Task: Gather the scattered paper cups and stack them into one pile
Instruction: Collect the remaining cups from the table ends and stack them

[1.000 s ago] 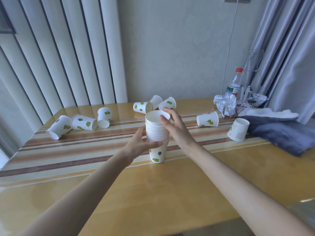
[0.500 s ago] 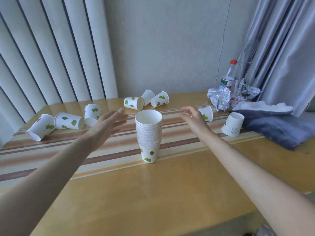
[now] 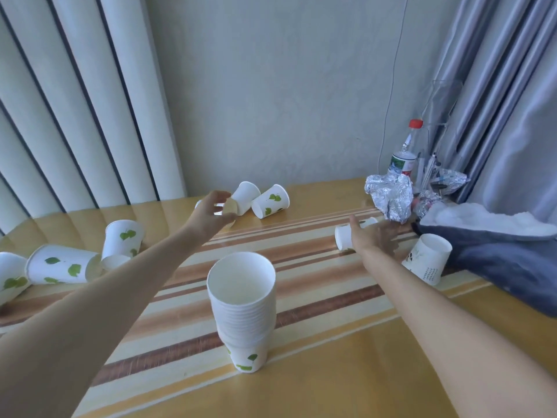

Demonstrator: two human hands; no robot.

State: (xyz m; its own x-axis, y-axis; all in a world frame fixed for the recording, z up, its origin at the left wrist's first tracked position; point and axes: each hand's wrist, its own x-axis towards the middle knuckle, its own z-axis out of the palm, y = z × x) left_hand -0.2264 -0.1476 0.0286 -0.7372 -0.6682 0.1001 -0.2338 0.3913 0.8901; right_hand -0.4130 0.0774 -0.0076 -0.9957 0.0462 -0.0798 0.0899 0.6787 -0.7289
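Note:
An upright stack of white paper cups with green leaf prints (image 3: 242, 312) stands on the striped table (image 3: 346, 357), near its middle. My left hand (image 3: 211, 212) reaches to the back and curls round a cup lying on its side (image 3: 230, 205). My right hand (image 3: 373, 236) lies with straight fingers on another fallen cup (image 3: 343, 238). Two more cups (image 3: 245, 196) (image 3: 271, 202) lie just behind my left hand. Three cups (image 3: 123, 239) (image 3: 60, 265) (image 3: 10, 276) lie at the far left. One cup with a different print (image 3: 428, 257) sits tilted at the right.
Crumpled foil (image 3: 390, 196) and a red-capped bottle (image 3: 405, 155) stand at the back right corner. A blue and white blanket (image 3: 497, 248) covers the table's right side. Vertical blinds (image 3: 75, 101) and a grey curtain (image 3: 512, 101) flank the wall.
Both hands have left the stack and reached outward: the left hand went back to a fallen cup and took hold of it, the right hand went right onto another cup.

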